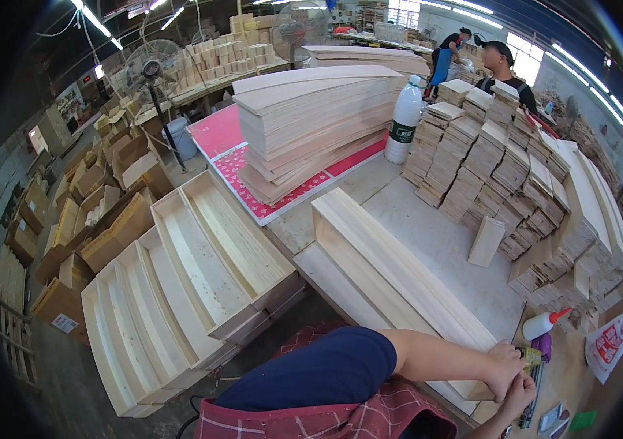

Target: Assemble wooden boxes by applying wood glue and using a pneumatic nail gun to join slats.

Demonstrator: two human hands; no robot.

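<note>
Navy-sleeved arm [326, 362] partly hides a wooden box [399, 272] near stacked wood pieces [465, 150].

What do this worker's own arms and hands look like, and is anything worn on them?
The left arm wears a plain navy sleeve ending around the elbow; the forearm is bare. Neither the left hand nor the right hand shows a glove. The right sleeve is out of view.

I see the bare left hand [502, 372] and bare right hand [519, 395] close together by a long, pale wooden box [401, 267].
</note>
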